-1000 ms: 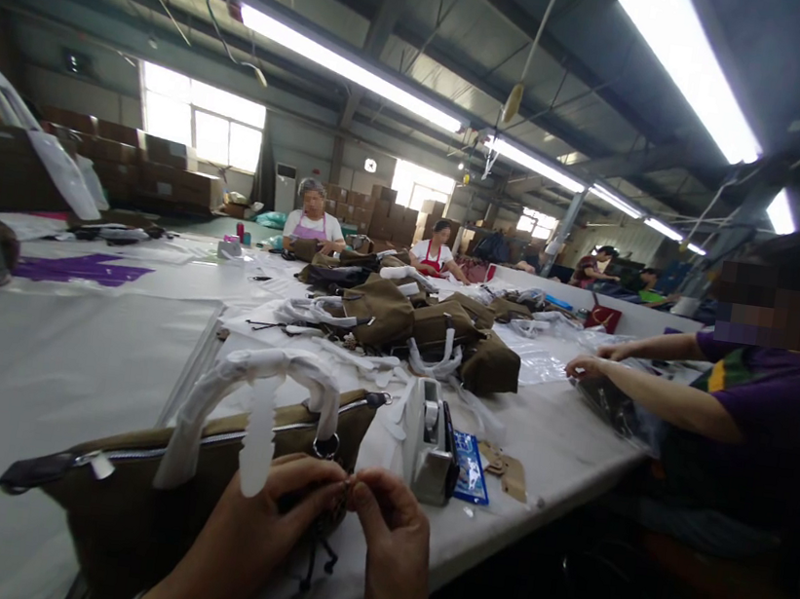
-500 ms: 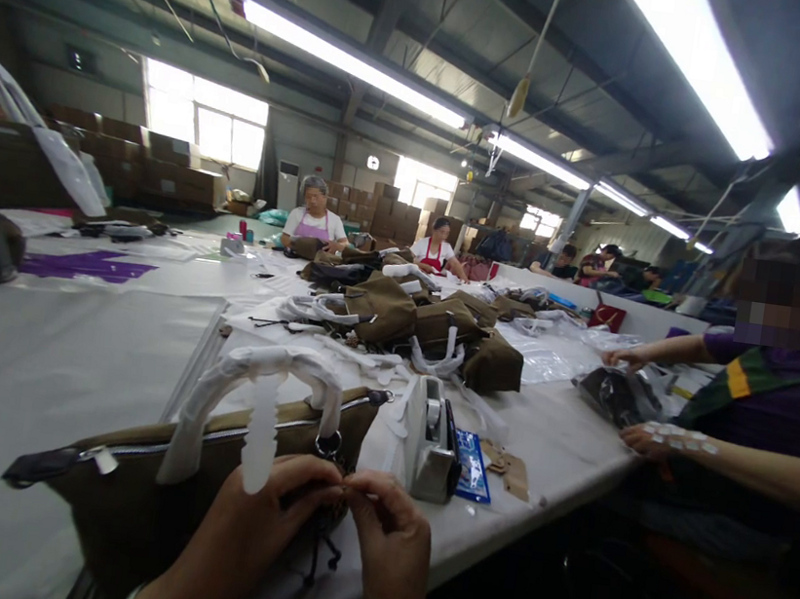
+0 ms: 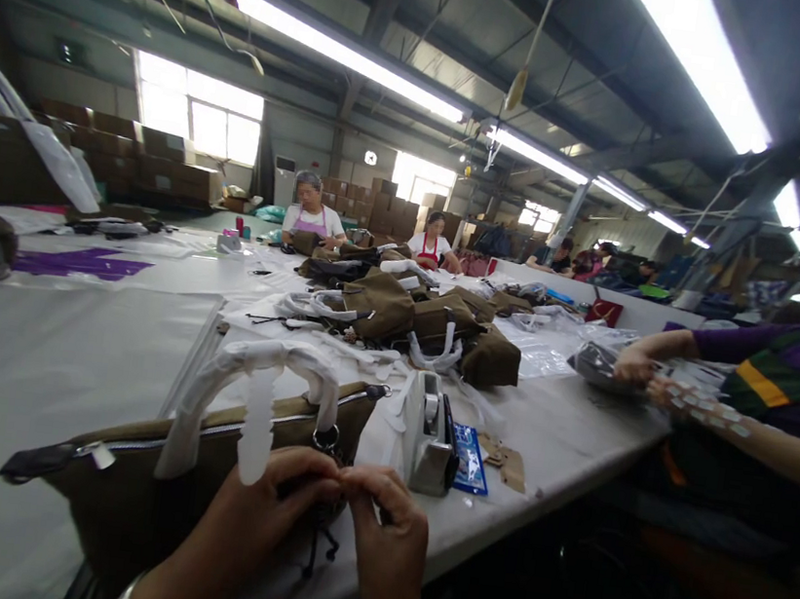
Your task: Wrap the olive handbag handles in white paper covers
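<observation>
An olive-brown handbag (image 3: 146,492) stands on the white table (image 3: 30,359) right in front of me, its handles wrapped in white foam (image 3: 250,368). My left hand (image 3: 260,517) and my right hand (image 3: 386,543) meet at the bag's right end, just below a metal ring (image 3: 324,439). Both pinch something small there with fingertips together; dark cords hang beneath them. What they pinch is too small to make out.
A grey tape dispenser (image 3: 431,431) and a blue packet (image 3: 471,458) sit right of the bag. A pile of olive bags (image 3: 432,328) lies mid-table. A person in purple (image 3: 761,406) works at the right edge; two people sit at the far end.
My hands have stayed pinched at the bag's end with small finger shifts. The person on the right has pulled a dark item closer and leaned back.
</observation>
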The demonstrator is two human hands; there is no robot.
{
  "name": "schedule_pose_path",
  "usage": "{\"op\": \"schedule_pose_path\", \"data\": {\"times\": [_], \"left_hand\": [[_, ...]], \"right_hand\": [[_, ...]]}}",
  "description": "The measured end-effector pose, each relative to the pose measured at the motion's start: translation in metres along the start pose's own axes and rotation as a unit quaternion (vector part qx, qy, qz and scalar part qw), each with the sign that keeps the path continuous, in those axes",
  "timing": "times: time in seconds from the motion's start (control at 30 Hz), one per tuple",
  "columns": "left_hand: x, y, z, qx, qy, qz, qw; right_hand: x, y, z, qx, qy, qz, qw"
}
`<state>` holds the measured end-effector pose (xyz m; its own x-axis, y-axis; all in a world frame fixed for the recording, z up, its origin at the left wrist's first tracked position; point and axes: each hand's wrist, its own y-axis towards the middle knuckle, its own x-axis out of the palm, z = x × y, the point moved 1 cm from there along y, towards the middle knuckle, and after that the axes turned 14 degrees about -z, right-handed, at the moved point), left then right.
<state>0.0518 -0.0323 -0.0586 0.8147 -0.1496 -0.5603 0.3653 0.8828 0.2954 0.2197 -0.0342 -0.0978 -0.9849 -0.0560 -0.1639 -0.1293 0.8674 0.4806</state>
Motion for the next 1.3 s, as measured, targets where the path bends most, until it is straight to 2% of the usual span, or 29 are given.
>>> {"op": "schedule_pose_path", "data": {"times": [0.07, 0.13, 0.2, 0.33, 0.47, 0.57, 0.67, 0.83, 0.93, 1.03, 1.1, 1.17, 1.3], "left_hand": [[-0.007, -0.003, -0.002, 0.025, 0.029, 0.047, 0.998], [-0.013, -0.008, -0.004, 0.022, 0.055, 0.11, 0.992], [-0.017, -0.013, -0.006, 0.007, 0.065, 0.141, 0.988], [-0.012, -0.018, -0.011, 0.031, 0.059, 0.104, 0.992], [-0.002, -0.021, -0.018, 0.037, 0.038, 0.075, 0.996], [0.002, -0.021, -0.021, 0.009, -0.026, 0.063, 0.998], [0.002, -0.019, -0.022, -0.022, -0.099, 0.05, 0.994], [-0.003, -0.015, -0.017, -0.04, -0.077, 0.057, 0.995], [-0.003, -0.025, -0.023, -0.08, -0.147, 0.041, 0.985], [-0.002, -0.041, -0.033, -0.124, -0.22, 0.0, 0.968], [-0.003, -0.05, -0.035, -0.158, -0.177, 0.008, 0.971], [-0.007, -0.054, -0.031, -0.18, -0.095, 0.047, 0.978], [-0.012, -0.05, -0.021, -0.14, 0.03, 0.095, 0.985]], "right_hand": [[-0.004, -0.001, 0.01, 0.021, -0.005, 0.039, 0.999], [-0.006, -0.003, 0.02, 0.045, -0.013, 0.1, 0.994], [-0.003, -0.007, 0.027, 0.065, -0.006, 0.114, 0.991], [0.015, -0.012, 0.027, 0.074, 0.0, 0.038, 0.997], [0.027, -0.013, 0.025, 0.109, 0.045, 0.053, 0.992], [0.026, -0.014, 0.026, 0.149, 0.129, 0.026, 0.98], [0.025, -0.019, 0.025, 0.16, 0.169, 0.007, 0.973], [0.035, -0.023, 0.026, 0.143, 0.25, -0.014, 0.958], [0.043, -0.022, 0.026, 0.122, 0.314, -0.013, 0.941], [0.049, -0.023, 0.025, 0.11, 0.327, 0.015, 0.939], [0.054, -0.026, 0.025, 0.115, 0.319, 0.023, 0.941], [0.059, -0.029, 0.026, 0.118, 0.31, 0.031, 0.943], [0.063, -0.033, 0.028, 0.117, 0.308, 0.035, 0.943]]}}
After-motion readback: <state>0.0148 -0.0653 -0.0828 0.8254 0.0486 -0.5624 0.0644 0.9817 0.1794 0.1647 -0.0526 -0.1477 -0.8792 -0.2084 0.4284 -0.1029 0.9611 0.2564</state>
